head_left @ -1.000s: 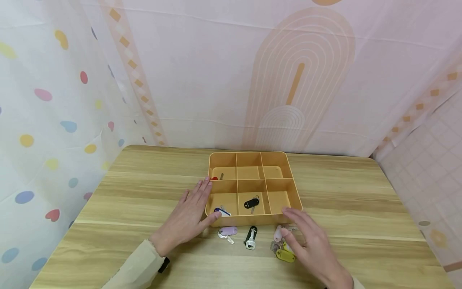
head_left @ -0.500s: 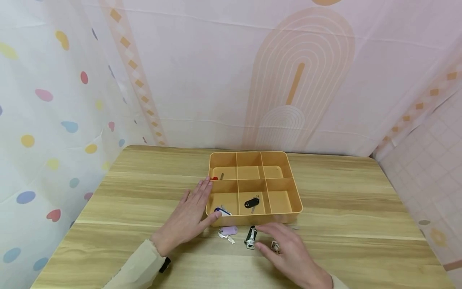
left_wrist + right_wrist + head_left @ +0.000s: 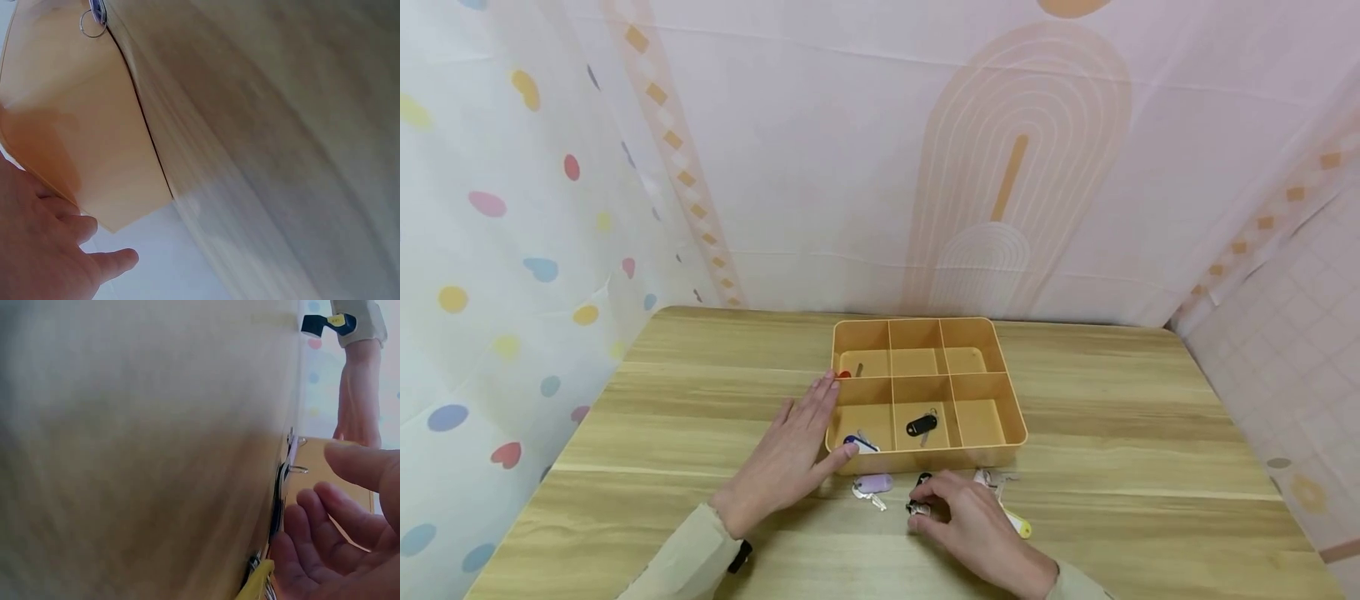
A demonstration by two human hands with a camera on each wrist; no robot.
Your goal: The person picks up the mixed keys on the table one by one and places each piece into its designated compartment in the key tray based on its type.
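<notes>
An orange box [image 3: 917,462] with several compartments stands on the table. My left hand [image 3: 790,457] rests along its left side, fingers extended and thumb at the front corner. In front of the box, my right hand [image 3: 973,523] reaches over a black key tag [image 3: 923,478] with a key; thumb and index finger lie either side of it. In the right wrist view thumb and fingers stand apart, with the black tag [image 3: 277,503] flat by the fingertips. A purple key tag [image 3: 874,483] lies left of it. A yellow key tag [image 3: 1018,523] is partly hidden behind my right hand.
Inside the box, a black key tag [image 3: 922,425] lies in the front middle compartment, a blue-edged tag [image 3: 861,443] front left, and a red tag [image 3: 844,374] back left. More keys [image 3: 1000,480] lie by the box's front right. A patterned curtain [image 3: 820,167] hangs behind the table.
My right hand has moved left, from the yellow tag's cluster to the black key tag, and the cluster shows again behind it. My left hand stays on the box.
</notes>
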